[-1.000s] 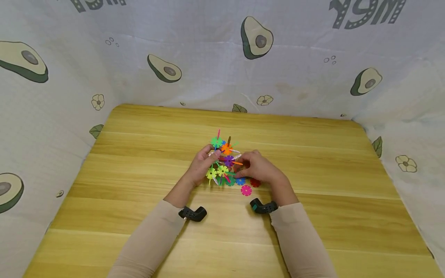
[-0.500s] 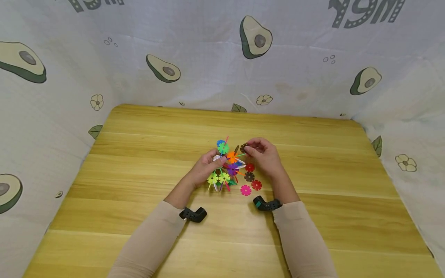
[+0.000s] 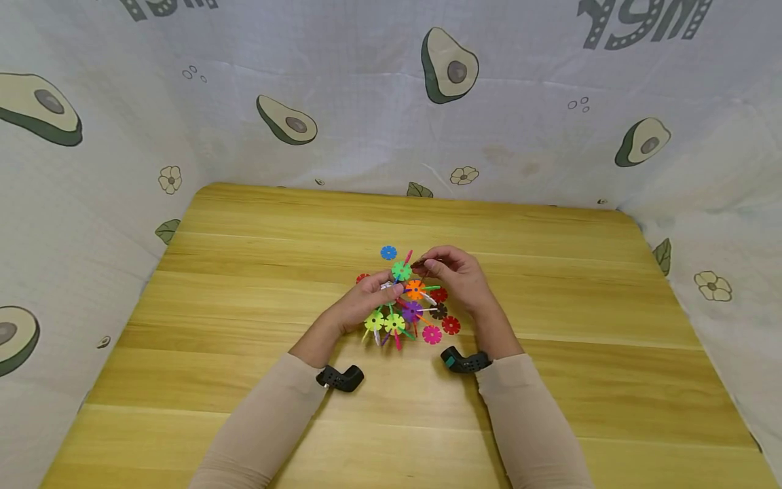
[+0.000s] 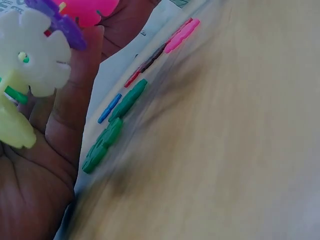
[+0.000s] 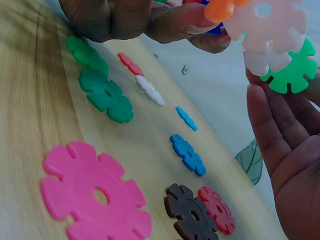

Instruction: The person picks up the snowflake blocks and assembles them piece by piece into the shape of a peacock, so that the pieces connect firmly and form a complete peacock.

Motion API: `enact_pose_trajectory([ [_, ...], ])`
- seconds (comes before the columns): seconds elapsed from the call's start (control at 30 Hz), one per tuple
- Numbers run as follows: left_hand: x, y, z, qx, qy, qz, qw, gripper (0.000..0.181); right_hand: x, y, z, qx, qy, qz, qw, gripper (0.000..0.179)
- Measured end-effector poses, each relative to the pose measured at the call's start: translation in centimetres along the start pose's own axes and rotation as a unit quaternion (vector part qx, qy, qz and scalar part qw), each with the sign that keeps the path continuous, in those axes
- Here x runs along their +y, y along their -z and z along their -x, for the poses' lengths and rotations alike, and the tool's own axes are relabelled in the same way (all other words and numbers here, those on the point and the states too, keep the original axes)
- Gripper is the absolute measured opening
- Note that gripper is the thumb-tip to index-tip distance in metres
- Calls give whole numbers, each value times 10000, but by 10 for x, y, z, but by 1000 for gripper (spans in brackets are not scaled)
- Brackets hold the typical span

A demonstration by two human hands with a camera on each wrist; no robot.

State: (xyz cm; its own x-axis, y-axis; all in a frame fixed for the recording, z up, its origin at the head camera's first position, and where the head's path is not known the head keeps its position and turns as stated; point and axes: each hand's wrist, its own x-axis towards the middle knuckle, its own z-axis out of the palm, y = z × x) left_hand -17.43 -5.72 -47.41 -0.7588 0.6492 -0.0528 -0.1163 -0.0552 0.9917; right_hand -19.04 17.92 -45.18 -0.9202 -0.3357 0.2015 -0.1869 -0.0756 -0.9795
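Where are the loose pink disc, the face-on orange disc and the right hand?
Loose pink disc (image 3: 432, 334), head view: flat upper face.
Orange disc (image 3: 415, 294), head view: face, by its hole.
Right hand (image 3: 461, 275), head view: middle of the hand.

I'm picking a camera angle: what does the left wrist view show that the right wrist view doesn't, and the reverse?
Only left wrist: pale yellow plastic pieces. Only right wrist: an orange notched plastic disc and, on the wooden table, a white notched plastic disc. Both: a pink notched plastic disc and two green notched plastic discs lying there.
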Motion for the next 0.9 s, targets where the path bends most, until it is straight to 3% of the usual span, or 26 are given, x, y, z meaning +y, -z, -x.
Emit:
enact_pose_trajectory([
  [0.07,1,1,0,-15,35,-20,10000,63,-1,-1,0,-35,-76,137,9999,16],
  [0.4,4,0,2,-149,151,-61,9998,49,-6,-1,1,-160,-255,326,9990,26],
  [0.67,1,1,2,-204,55,-5,9998,65,-8,-2,1,-231,-452,342,9981,29],
  [0.8,1,1,2,-81,30,-43,10000,68,-6,-3,0,-115,-467,444,9979,30],
  [0.9,2,0,2,230,-42,-11,9997,72,-4,-3,-1,95,-521,484,9974,36],
])
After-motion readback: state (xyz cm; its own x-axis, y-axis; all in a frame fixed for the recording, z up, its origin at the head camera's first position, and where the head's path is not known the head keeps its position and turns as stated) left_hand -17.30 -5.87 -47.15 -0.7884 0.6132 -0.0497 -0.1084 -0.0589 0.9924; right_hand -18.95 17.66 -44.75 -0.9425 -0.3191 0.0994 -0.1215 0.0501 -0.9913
